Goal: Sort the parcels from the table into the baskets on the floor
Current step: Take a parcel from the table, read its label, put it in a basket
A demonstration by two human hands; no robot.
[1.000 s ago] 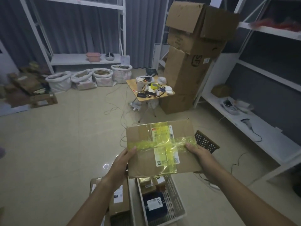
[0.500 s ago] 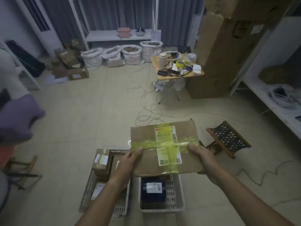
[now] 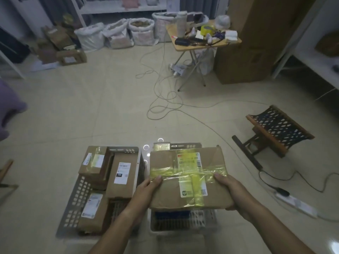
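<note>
Head view: left hand (image 3: 146,189) and right hand (image 3: 230,189) each grip a side edge of the taped cardboard parcel (image 3: 189,177), thumbs on top, above the white basket (image 3: 207,219). It looks stiff and light; the glossy tape may be slick, so bare cardboard edges suit best.

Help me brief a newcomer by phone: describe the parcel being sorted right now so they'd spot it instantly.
Find the two baskets side by side on the floor; above the white basket on the right, both hands hold a flat cardboard parcel. Unlike the parcels lying in the grey basket, it is crossed with yellow tape.
</note>
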